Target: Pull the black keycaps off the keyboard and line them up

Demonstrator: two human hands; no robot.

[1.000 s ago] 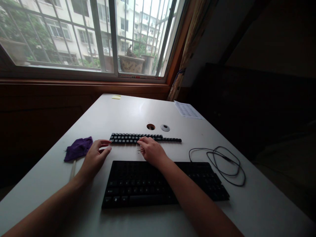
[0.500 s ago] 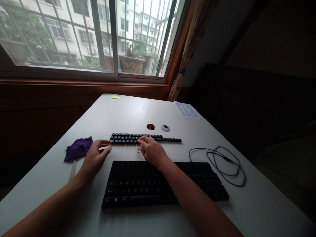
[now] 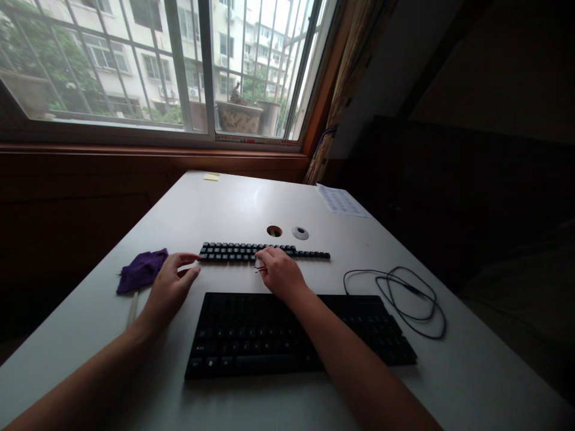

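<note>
Loose black keycaps [image 3: 229, 251] stand in rows on the white desk, beyond a black keyboard [image 3: 251, 332] whose upper rows look bare of caps. At the left end of the rows is my left hand [image 3: 173, 278], thumb and fingers apart, an index fingertip at the end keycap. My right hand [image 3: 281, 272] is closed over the front row near its middle, fingertips at the keycaps. Thin wire ends of what looks like a keycap puller [image 3: 259, 269] stick out below its fingers; the rest is hidden in the hand.
A purple cloth [image 3: 141, 270] on a pale stick [image 3: 132, 308] lies left of my left hand. The keyboard's coiled cable [image 3: 420, 293] is on the right. Farther back are a round desk hole [image 3: 274, 231], its grey cover [image 3: 300, 233], printed paper [image 3: 342, 200] and a yellow note [image 3: 211, 177].
My right hand has shifted slightly right along the front row, the wire ends moving with it. My left hand has drawn back very slightly to the left.
</note>
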